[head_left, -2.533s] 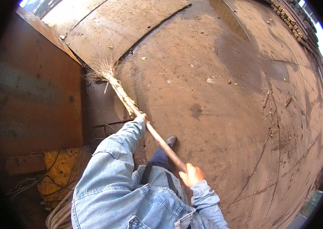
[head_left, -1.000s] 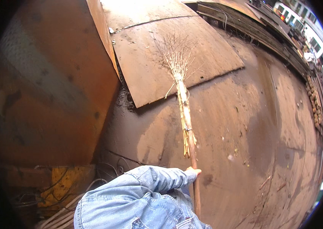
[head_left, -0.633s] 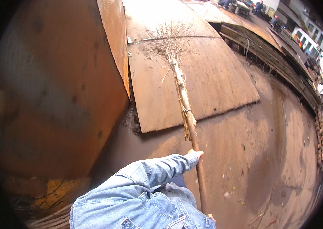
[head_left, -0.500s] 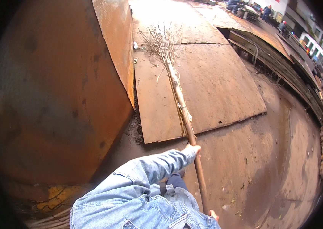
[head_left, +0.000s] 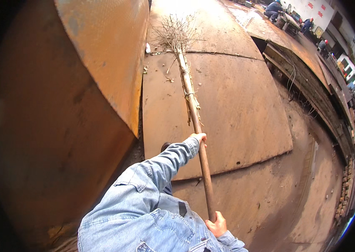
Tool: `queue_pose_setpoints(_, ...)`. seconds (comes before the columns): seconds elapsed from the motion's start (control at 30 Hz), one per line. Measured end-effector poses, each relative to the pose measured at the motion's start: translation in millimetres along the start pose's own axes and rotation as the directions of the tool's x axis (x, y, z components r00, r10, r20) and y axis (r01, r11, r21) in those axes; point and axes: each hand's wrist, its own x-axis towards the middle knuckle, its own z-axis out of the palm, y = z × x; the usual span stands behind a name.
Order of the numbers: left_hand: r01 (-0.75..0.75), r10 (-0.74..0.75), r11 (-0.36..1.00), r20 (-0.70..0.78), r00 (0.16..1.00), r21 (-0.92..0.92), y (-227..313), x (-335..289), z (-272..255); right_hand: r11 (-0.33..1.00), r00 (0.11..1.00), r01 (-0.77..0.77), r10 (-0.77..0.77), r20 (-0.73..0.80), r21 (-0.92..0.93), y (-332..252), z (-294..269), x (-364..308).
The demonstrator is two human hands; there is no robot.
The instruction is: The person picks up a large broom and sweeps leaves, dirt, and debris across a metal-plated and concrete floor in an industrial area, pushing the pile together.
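Observation:
A long broom (head_left: 203,161) with a wooden handle and a head of thin twigs reaches away from me. My left hand (head_left: 199,137) is wrapped round the middle of its handle, below where the twig bundle is tied on. Near the handle's lower end, my right hand (head_left: 217,225) is closed round it too. The twig head (head_left: 178,35) spreads over the far rusty steel plate (head_left: 211,25), just past the seam with the nearer plate (head_left: 236,113). Small pale scraps (head_left: 169,79) lie close to the twigs.
Big rusty sheets (head_left: 110,63) rise along my left. To the right, stacked steel plates (head_left: 299,71) form a raised edge with loose wires. Several people (head_left: 273,9) are far off at the upper right. Brown ground with dark patches (head_left: 278,201) lies at the near right.
I have moved forward over the nearer plate. The broom has shifted slightly left, and my right hand has come further into view. Both hands still hold the handle.

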Motion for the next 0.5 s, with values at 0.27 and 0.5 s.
queue_pose_setpoints(0.27, 0.002, 0.017, 0.996, -0.205, 0.979, 0.091, 252.7, 202.2, -98.1, 0.986, 0.984, -0.069, 0.042, 0.175, 0.155, -204.3, 44.2, 281.9)
queue_pose_setpoints(0.5, 0.093, -0.103, 0.994, -0.188, 0.977, -0.062, 289.4, 320.8, -171.1, 0.988, 0.981, -0.055, 0.081, 0.175, -0.147, -248.6, 55.2, 412.1)
